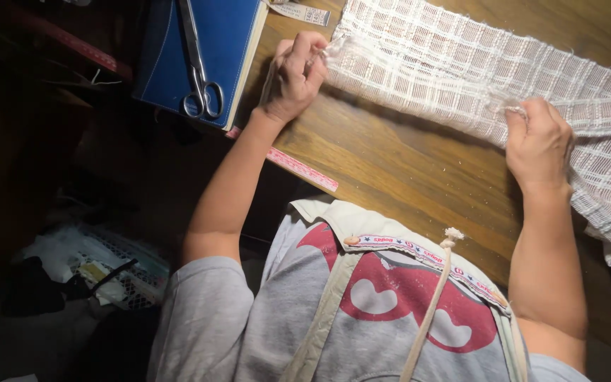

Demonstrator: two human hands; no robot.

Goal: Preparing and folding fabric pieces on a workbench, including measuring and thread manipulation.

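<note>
A white open-weave checked cloth (475, 71) is spread across the wooden table (390, 170), running from top centre to the right edge. Its near-left corner is pinched between thumb and fingers of the left hand (293, 74). The lower edge, further right, is gripped by the right hand (537, 141), fingers curled shut on the fabric (fingertips hidden). Scissors (198, 64) are laid on a blue book (231, 35) just left of the left hand. A pink measuring tape (302, 170) is seen along the table edge.

A brown, wood-grain table (404, 177) sits brightly lit from above; the cluttered floor (51, 339) left of it lies in deep shadow.
</note>
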